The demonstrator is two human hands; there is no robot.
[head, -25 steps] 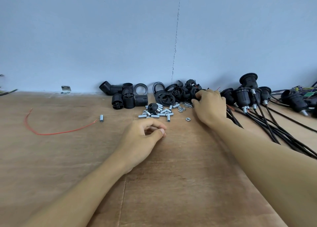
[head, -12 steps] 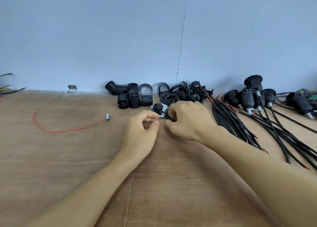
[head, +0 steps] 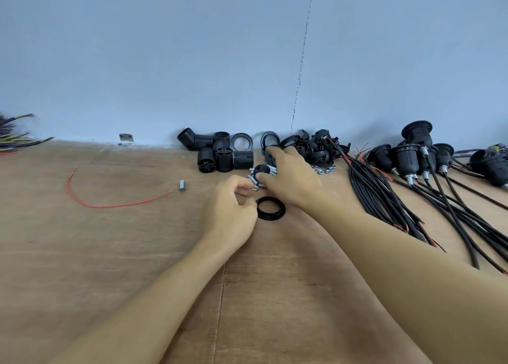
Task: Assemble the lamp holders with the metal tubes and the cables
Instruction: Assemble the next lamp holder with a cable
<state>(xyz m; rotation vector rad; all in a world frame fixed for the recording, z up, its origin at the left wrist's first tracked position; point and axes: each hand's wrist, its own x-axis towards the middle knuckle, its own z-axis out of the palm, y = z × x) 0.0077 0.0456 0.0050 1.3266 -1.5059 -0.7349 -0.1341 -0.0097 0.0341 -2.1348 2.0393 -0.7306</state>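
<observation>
My left hand [head: 231, 208] rests on the wooden table with curled fingers, and a small metal tube [head: 254, 187] shows at its fingertips. A black ring [head: 271, 212] lies flat right beside it. My right hand [head: 292, 179] reaches over the pile of metal tubes [head: 270, 170] with its fingers stretched toward the loose black lamp holder parts [head: 316, 148] by the wall. A black cap [head: 261, 168] sits at its thumb. A bundle of black cables [head: 384, 196] lies to the right.
More black holder bodies [head: 220, 154] stand at the wall on the left. Finished holders with cables [head: 412, 154] are at the far right. A red wire [head: 115, 204] and a single tube [head: 181, 185] lie on the left, with wire ends [head: 16, 138] at the far left.
The black ring now lies on the table by my left hand. My right hand has gone from meeting the left hand back toward the parts by the wall.
</observation>
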